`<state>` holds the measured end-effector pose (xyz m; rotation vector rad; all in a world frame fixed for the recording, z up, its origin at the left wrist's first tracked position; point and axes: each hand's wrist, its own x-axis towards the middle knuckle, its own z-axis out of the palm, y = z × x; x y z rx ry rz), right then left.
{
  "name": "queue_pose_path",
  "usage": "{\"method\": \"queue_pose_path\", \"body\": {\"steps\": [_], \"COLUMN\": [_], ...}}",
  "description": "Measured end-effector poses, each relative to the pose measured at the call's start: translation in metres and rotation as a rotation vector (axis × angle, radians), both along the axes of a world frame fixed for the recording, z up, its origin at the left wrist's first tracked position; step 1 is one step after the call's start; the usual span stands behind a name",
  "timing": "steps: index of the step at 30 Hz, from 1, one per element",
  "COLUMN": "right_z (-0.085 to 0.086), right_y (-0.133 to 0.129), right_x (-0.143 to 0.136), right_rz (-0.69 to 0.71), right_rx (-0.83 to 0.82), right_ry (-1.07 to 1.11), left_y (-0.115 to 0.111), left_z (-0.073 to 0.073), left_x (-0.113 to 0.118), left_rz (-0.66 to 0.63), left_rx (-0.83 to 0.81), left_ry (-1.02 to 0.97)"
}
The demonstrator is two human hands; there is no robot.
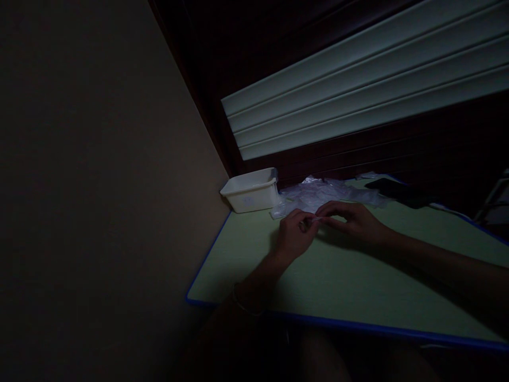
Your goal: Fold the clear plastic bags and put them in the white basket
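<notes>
Fingertips of the left hand (pixel 296 236) and the right hand (pixel 354 220) meet in a closed pinch around a small, thin, pale piece (pixel 316 218), too dim to identify. Beneath the grip spreads a pale green table with a blue edge (pixel 246 260). Just beyond the grip lies a crumpled heap of clear plastic (pixel 318 192); beyond and left of it stands a white rectangular plastic tub (pixel 254 197). Farther off, beyond and right of the grip, lies a flat black object (pixel 397 192).
</notes>
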<state>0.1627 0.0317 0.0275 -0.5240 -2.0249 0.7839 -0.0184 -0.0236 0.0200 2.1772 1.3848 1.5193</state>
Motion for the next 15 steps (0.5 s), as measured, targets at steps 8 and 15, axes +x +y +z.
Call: {"method": "queue_pose_path", "body": {"steps": [8,15], "right_z": [-0.0009,-0.0017], "right_y": [0.0018,0.0016], "right_x": [0.0003,-0.0001], "right_rz": [0.043,0.024], "right_rx": [-0.062,-0.096], "right_ry": [0.047,0.068], "left_y": [-0.0004,-0.0001], "left_z": [-0.0008,0.0008], "left_x": [-0.0006,-0.0016], "left_rz": [-0.006,-0.015], "left_rx": [0.023,0.067], "left_ry": [-0.030,-0.075]}}
